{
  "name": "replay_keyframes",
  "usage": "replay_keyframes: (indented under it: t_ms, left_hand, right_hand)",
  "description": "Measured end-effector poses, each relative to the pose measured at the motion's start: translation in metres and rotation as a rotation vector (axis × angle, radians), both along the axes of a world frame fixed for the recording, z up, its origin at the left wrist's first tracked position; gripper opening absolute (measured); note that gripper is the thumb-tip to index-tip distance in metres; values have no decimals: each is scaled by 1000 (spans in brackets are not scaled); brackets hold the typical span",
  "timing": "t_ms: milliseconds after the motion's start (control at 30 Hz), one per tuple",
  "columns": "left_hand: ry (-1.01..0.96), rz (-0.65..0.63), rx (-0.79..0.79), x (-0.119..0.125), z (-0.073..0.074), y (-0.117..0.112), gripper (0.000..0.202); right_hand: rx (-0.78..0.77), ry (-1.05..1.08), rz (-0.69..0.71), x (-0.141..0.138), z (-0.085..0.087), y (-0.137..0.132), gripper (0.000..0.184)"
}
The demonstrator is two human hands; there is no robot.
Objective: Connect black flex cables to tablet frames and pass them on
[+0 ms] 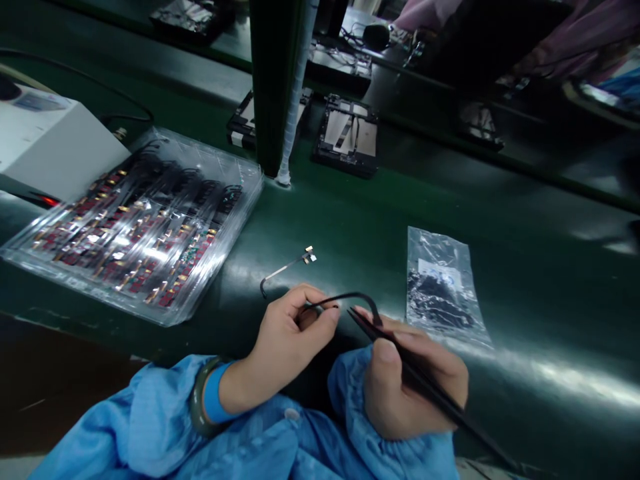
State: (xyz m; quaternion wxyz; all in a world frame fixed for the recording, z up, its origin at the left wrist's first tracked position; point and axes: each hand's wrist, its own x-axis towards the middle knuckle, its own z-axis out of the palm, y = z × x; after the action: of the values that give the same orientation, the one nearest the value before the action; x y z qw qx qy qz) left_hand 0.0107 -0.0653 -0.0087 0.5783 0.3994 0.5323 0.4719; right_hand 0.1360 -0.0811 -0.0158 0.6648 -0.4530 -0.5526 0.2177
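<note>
My left hand (287,340) is closed in a pinch on a thin black flex cable (353,295), with a tiny dark piece showing at the fingertips. The cable arches over to the right, and its far end bends down beside the fingers of my right hand (417,383). That hand is wrapped round black tweezers (465,421), whose points aim left, just short of my left fingertips. Whether the right fingers also touch the cable end is unclear. Another flex cable (284,269), with small gold connectors, lies on the green bench (350,233) just beyond my left hand.
A clear plastic tray (187,313) of cable assemblies stands at left, beside a white box-shaped device (55,143). To the right lies a clear bag (443,287) with black contents. Behind a dark post (273,87) sit opened device housings (347,137). Another person's pink sleeve (580,40) shows at top right.
</note>
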Motion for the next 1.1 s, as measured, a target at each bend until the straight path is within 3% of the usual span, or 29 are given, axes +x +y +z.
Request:
replay_keyframes:
  t_ms: [167,367,500,867,1100]
  left_hand:
    - [33,-5,55,0,0,-2,10]
    - [52,53,227,1,0,-2,1]
    - [73,60,278,1,-4,-4,4]
    - [26,62,335,0,-3,-4,7]
    - [32,55,388,-2,-2,-5,10]
  right_hand:
    - [-202,304,-17,-9,4,5,11]
    - [-476,661,159,-5,8,13,12]
    - [-610,834,274,-5,5,17,14]
    - [-742,1112,452,-9,-3,19,15]
    - [-762,1124,469,-11,-6,18,16]
